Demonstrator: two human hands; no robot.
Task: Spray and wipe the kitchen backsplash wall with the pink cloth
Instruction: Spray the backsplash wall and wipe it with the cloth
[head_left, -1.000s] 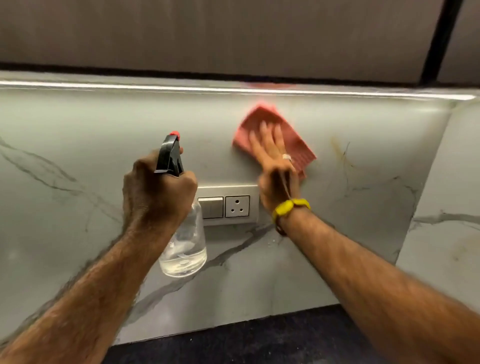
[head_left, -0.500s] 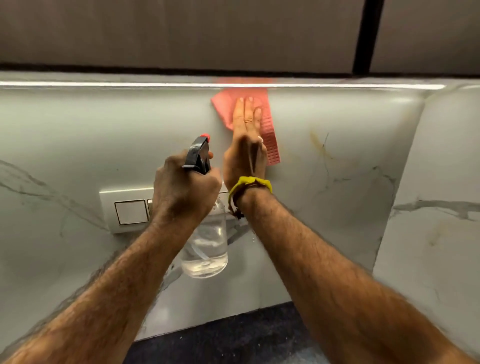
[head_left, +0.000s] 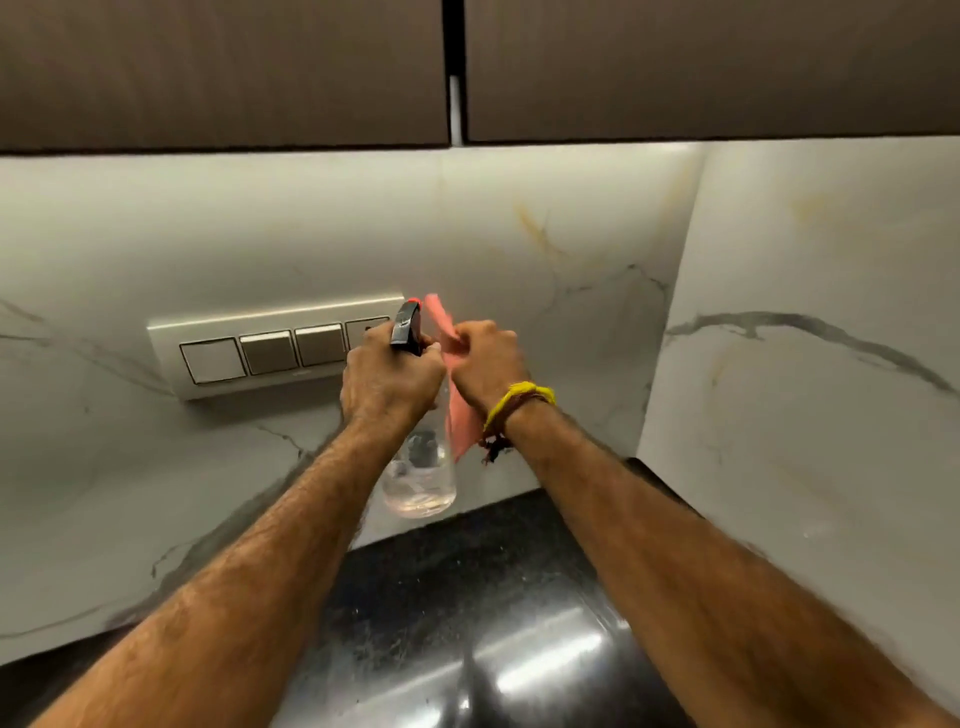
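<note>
My left hand (head_left: 389, 376) grips the neck of a clear spray bottle (head_left: 420, 480) with a black trigger head and a red nozzle tip, held upright in front of the marble backsplash wall (head_left: 322, 228). My right hand (head_left: 485, 366), with a yellow band on the wrist, is curled round the pink cloth (head_left: 460, 421), which hangs bunched below the fist and pokes out above it. The cloth is off the wall. The two hands are close together, almost touching.
A cream switch plate (head_left: 223, 353) with several rockers sits on the wall left of the hands. Dark wooden cabinets (head_left: 223, 67) hang above. A glossy black countertop (head_left: 467, 623) lies below. A marble side wall (head_left: 810, 364) closes the corner on the right.
My right hand came down from the top of the wall, where it pressed the cloth flat, and now clutches the cloth bunched beside the bottle. The view shifted so the switch plate shows fully.
</note>
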